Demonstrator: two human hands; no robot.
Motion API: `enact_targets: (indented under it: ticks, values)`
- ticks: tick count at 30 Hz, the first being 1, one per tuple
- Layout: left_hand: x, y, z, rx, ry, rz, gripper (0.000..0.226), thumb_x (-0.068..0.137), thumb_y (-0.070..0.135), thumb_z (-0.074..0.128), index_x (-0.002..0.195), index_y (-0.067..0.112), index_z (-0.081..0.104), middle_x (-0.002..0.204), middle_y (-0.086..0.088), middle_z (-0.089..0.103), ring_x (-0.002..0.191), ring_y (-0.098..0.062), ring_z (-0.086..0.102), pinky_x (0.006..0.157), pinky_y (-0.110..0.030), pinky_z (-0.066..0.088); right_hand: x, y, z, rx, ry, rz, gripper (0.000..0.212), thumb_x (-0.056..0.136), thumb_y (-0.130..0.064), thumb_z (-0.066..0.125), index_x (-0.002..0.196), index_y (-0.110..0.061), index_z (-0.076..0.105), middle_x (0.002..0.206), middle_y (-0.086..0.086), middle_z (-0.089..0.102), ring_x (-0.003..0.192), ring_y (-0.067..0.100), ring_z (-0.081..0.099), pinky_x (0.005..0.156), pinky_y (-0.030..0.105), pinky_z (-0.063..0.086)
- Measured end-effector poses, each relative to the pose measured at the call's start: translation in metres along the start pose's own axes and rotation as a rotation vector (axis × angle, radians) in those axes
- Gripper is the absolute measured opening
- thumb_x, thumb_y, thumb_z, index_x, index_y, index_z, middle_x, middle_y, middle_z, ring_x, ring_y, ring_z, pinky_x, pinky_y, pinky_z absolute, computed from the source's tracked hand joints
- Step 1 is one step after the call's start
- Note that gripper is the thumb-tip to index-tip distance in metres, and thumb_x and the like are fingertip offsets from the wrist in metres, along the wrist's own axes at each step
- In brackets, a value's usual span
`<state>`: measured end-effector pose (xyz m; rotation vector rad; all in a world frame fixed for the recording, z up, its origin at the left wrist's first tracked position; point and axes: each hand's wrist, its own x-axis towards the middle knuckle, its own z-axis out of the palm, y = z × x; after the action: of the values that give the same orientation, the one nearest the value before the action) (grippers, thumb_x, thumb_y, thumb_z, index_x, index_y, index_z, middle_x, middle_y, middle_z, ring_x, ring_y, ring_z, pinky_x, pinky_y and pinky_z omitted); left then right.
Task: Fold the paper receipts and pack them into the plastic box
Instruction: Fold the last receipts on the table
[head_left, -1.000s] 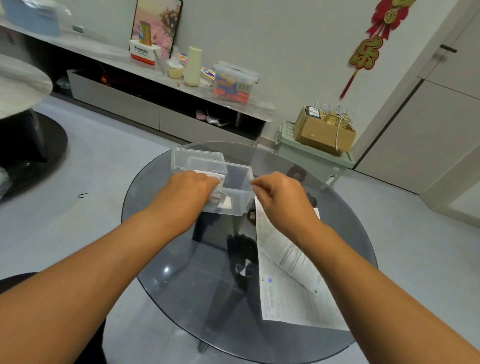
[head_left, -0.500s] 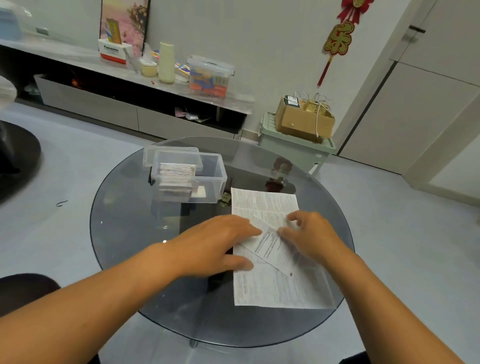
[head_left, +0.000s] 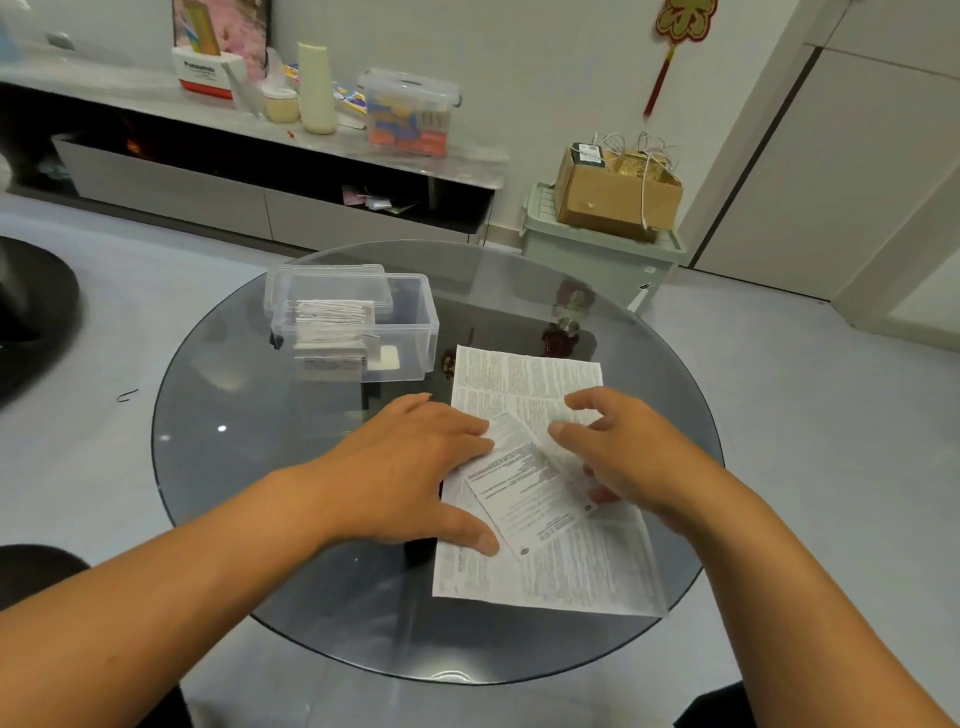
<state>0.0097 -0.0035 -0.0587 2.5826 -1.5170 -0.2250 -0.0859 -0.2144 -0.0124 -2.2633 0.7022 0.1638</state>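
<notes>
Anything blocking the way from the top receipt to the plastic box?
Nothing visible: the box stands open, lid behind it, and bare glass table lies between it and the small receipt.

Round glass table (head_left: 249, 467), cardboard box (head_left: 615, 200) behind.

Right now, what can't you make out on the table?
All head view:
- Print on the sheets: too small to read.
- Count of folded receipts in the box: stacked, blurred through the clear wall.
- Sheet areas under the left hand and right hand: covered.
- Whether the right hand's fingers pinch paper: fingertips hidden beneath the hand.
</notes>
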Motion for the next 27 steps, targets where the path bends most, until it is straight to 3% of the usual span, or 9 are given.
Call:
enact_targets:
  ticks: [3, 5, 11, 14, 16, 19, 22, 24, 27]
  values:
    - [0.000, 0.003, 0.001, 0.040, -0.011, -0.004, 0.114, 0.064, 0.101, 0.037, 0.155, 0.032, 0.035, 0.162, 0.015, 0.029, 0.147, -0.006, 0.022, 0.126, -0.039, 0.007, -0.005, -0.003, -0.001, 0.234, -0.164, 0.076, 0.034, 0.100, -0.042, 0.063, 0.132, -0.033, 0.055, 0.111, 0.004, 0.067, 0.086, 0.022, 0.076, 0.069, 0.035, 0.065]
    - [0.001, 0.003, 0.000, 0.059, -0.016, -0.004, 0.117, 0.063, 0.103, 0.037, 0.156, 0.032, 0.032, 0.163, 0.015, 0.027, 0.148, -0.005, 0.020, 0.126, -0.038, 0.005, -0.003, -0.001, -0.001, 0.303, -0.193, 0.093, 0.033, 0.102, -0.039, 0.062, 0.133, -0.030, 0.057, 0.112, 0.007, 0.067, 0.083, 0.020, 0.075, 0.066, 0.033, 0.065]
    - [0.000, -0.002, -0.001, -0.043, -0.047, -0.018, 0.119, 0.059, 0.104, 0.040, 0.157, 0.037, 0.028, 0.163, 0.020, 0.022, 0.146, -0.002, 0.014, 0.124, -0.031, 0.004, 0.002, 0.008, -0.014, 0.513, -0.410, -0.002, 0.036, 0.106, -0.006, 0.051, 0.132, -0.029, 0.059, 0.113, 0.012, 0.077, 0.102, 0.029, 0.076, 0.091, 0.044, 0.062]
    - [0.001, 0.000, -0.003, -0.106, -0.004, -0.034, 0.107, 0.063, 0.099, 0.043, 0.152, 0.040, 0.039, 0.159, 0.023, 0.030, 0.141, -0.002, 0.021, 0.116, -0.023, 0.009, 0.001, 0.014, -0.017, 0.349, -0.486, -0.163, 0.043, 0.097, 0.004, 0.062, 0.129, -0.024, 0.065, 0.116, 0.006, 0.077, 0.109, 0.024, 0.074, 0.099, 0.041, 0.058]
    - [0.001, 0.001, -0.004, -0.114, 0.000, -0.036, 0.100, 0.066, 0.097, 0.043, 0.149, 0.041, 0.043, 0.156, 0.025, 0.032, 0.139, -0.002, 0.023, 0.110, -0.021, 0.010, 0.003, 0.017, -0.012, 0.237, -0.433, -0.200, 0.037, 0.091, 0.002, 0.072, 0.119, -0.022, 0.074, 0.114, 0.013, 0.075, 0.104, 0.025, 0.074, 0.093, 0.036, 0.061]
    - [0.004, 0.000, -0.003, -0.189, 0.008, -0.073, 0.087, 0.068, 0.097, 0.038, 0.133, 0.044, 0.058, 0.145, 0.028, 0.046, 0.132, -0.002, 0.035, 0.109, -0.025, 0.024, 0.007, 0.016, 0.002, 0.269, -0.299, -0.152, 0.009, 0.095, -0.015, 0.072, 0.102, -0.010, 0.075, 0.090, 0.018, 0.074, 0.073, 0.019, 0.070, 0.067, 0.025, 0.058]
    - [0.006, -0.001, 0.002, -0.380, 0.113, -0.169, 0.053, 0.080, 0.083, 0.049, 0.103, 0.039, 0.066, 0.101, 0.017, 0.065, 0.100, -0.003, 0.054, 0.087, -0.035, 0.050, 0.015, 0.017, 0.016, 0.232, -0.145, -0.089, 0.028, 0.097, -0.033, 0.070, 0.087, -0.007, 0.068, 0.068, 0.007, 0.067, 0.056, 0.011, 0.060, 0.056, 0.027, 0.047]
    - [0.008, -0.001, 0.006, -0.474, 0.156, -0.231, 0.036, 0.085, 0.063, 0.066, 0.115, 0.043, 0.060, 0.105, 0.018, 0.064, 0.099, -0.004, 0.057, 0.082, -0.037, 0.056, 0.017, 0.015, 0.023, 0.194, -0.066, -0.081, 0.030, 0.094, -0.036, 0.073, 0.088, -0.007, 0.068, 0.063, 0.005, 0.068, 0.052, 0.011, 0.058, 0.054, 0.028, 0.046]
    - [0.008, 0.001, 0.006, -0.584, 0.169, -0.274, 0.071, 0.085, 0.038, 0.079, 0.139, 0.050, 0.036, 0.127, 0.023, 0.056, 0.112, -0.003, 0.057, 0.091, -0.029, 0.056, 0.018, 0.013, 0.031, 0.165, 0.025, -0.110, 0.024, 0.088, -0.034, 0.080, 0.087, -0.013, 0.068, 0.065, 0.003, 0.072, 0.052, 0.013, 0.057, 0.050, 0.028, 0.046]
